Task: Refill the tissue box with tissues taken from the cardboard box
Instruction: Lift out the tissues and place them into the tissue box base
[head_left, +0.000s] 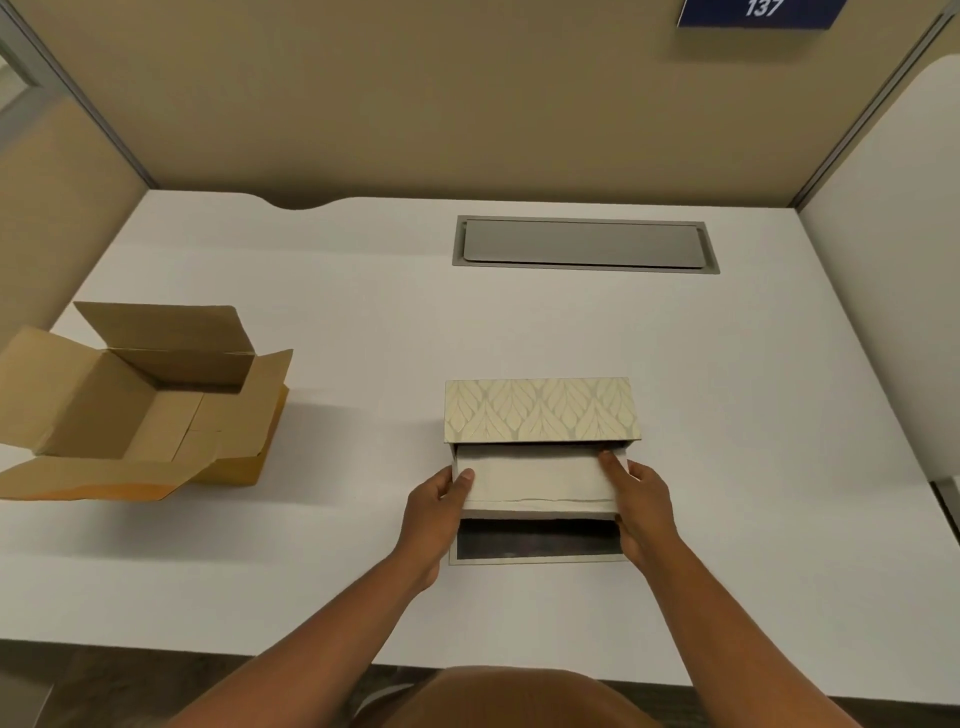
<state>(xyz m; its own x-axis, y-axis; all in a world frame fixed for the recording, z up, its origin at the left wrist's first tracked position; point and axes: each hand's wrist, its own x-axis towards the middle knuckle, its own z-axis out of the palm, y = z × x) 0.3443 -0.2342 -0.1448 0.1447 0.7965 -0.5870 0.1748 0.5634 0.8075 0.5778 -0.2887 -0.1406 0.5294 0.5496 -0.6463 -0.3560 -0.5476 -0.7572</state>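
The tissue box (540, 410), beige with a leaf pattern, lies on its side in the middle of the white desk (363, 312), its open side facing me. A white stack of tissues (537, 480) sits half inside that opening. My left hand (434, 512) grips the stack's left end, thumb on top. My right hand (641, 506) grips its right end, a finger on the top. The box's flat lid or base panel (535, 543), dark inside, lies on the desk just below the stack. The brown cardboard box (150, 410) stands at the left with its flaps open and looks empty.
A grey cable hatch (584, 244) is set flush into the desk behind the tissue box. Beige partition walls close in the desk at the back and left, a white panel at the right. A blue sign (758, 13) hangs top right.
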